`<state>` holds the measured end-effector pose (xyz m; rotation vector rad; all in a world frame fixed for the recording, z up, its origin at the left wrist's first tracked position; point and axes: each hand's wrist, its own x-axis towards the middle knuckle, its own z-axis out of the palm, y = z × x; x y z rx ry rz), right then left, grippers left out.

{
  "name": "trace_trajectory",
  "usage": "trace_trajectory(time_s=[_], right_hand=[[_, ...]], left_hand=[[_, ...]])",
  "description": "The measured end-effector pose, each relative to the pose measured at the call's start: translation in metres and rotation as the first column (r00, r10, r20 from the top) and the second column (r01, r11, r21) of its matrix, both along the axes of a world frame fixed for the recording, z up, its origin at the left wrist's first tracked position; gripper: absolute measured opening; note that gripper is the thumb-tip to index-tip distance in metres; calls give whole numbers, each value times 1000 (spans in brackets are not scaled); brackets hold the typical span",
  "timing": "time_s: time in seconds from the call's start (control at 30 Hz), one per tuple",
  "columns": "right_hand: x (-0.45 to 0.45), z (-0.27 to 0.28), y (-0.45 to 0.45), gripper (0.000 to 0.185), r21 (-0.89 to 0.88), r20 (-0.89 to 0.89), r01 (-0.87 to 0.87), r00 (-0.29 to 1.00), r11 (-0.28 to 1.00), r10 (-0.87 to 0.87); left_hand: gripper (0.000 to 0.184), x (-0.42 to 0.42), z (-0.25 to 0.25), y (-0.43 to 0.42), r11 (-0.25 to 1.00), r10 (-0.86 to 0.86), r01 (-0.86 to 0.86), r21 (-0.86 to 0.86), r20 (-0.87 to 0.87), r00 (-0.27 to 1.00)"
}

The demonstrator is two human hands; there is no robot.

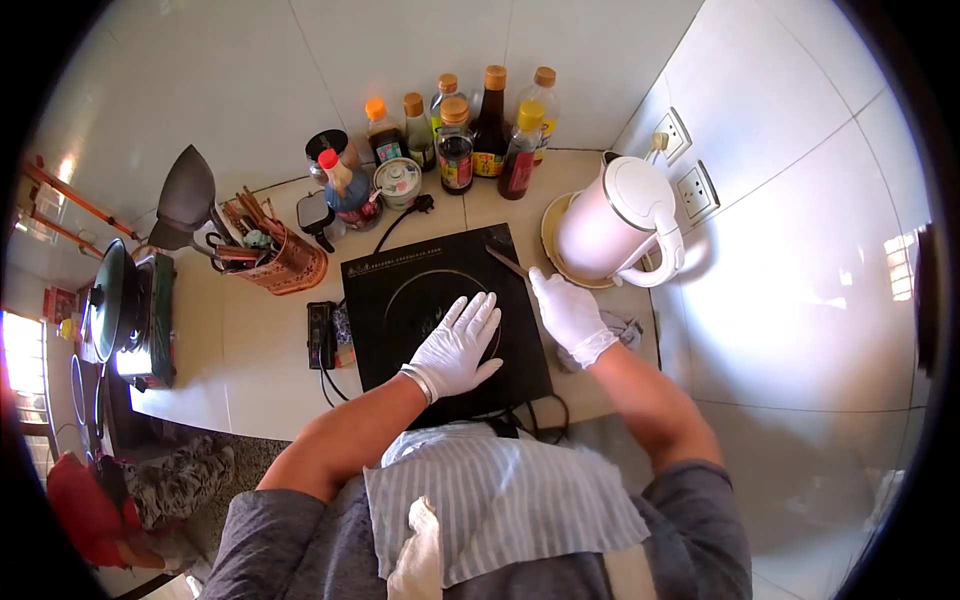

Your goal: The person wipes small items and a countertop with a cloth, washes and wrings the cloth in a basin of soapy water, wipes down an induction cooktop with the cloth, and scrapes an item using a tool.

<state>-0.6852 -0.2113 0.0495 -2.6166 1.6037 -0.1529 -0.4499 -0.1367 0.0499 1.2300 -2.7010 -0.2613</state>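
Note:
My left hand (455,345), in a white glove, lies flat with fingers stretched on the black glass of an induction cooktop (400,375). My right hand (572,318), gloved too, is closed around the handle of a small knife (506,261). Its thin blade points up and left over the cooktop's upper right corner; whether it touches the glass I cannot tell. The handle is mostly hidden in my fingers. A grey cloth (628,330) lies beside my right wrist, partly covered by it.
A pale pink kettle (605,225) stands on a yellowish plate (549,228) at the right, near wall sockets (697,190). Several sauce bottles (490,130) line the back. At the left are a utensil basket (290,265), a power strip (321,335) and a stove (155,320) with a pan.

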Motion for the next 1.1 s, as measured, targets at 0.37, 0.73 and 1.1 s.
trace_trajectory(time_s=[0.37,0.73,1.1], right_hand=[[-3,-10,-8,33,50,39,27,999,998,-29],[6,-5,14,27,55,-63,-42,997,998,45],[-9,1,-24,11,16,-45,-21,999,1000,22]], left_hand=[[75,-1,-1,3,1000,-9,9,8,17,1000],[76,-2,1,2,1000,0,0,4,19,1000],[74,-3,-3,1,1000,0,0,7,-16,1000]])
